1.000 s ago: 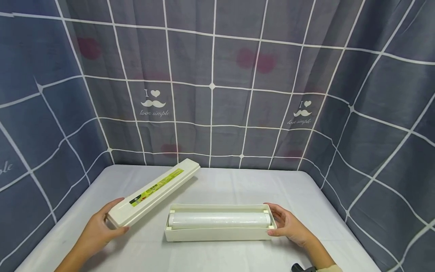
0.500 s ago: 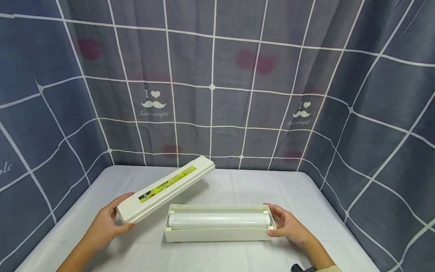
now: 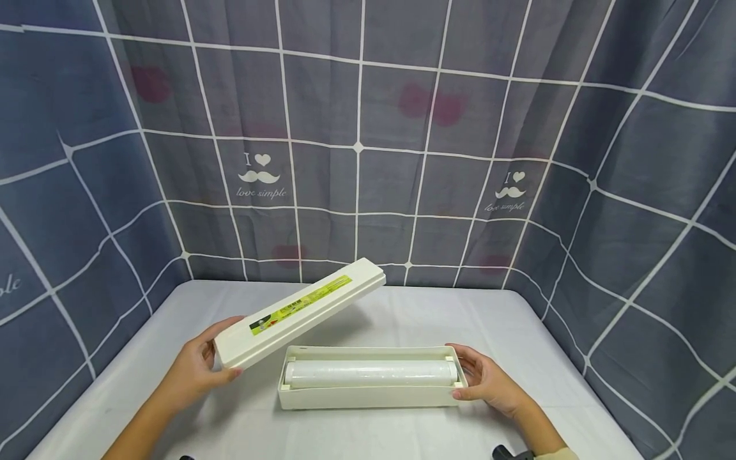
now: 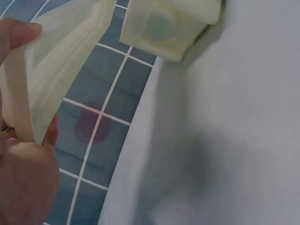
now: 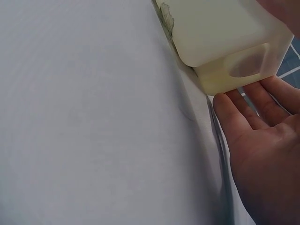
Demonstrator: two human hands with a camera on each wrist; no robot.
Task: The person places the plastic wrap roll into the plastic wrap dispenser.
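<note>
In the head view my left hand (image 3: 192,367) grips the near left end of a long cream box lid (image 3: 299,310), thumb in front and fingers behind. The lid, which carries a yellow-green label strip, slants up to the right above the table, its far end raised. Below and right of it sits the matching open box (image 3: 374,398), with a roll of cling film (image 3: 370,372) lying lengthwise inside. My right hand (image 3: 494,386) holds the box's right end between thumb and fingers. The left wrist view shows the lid's hollow underside (image 4: 61,65) close to the box's end (image 4: 157,28).
A white cloth (image 3: 368,437) covers the table under the box. Grey-blue gridded curtains (image 3: 356,179) hang at the back and on both sides. A black strap piece (image 3: 508,452) sits at my right wrist.
My left hand has carried the lid to the right and slightly up, its far end now over the middle of the table's back edge. The right hand and box have stayed put.
</note>
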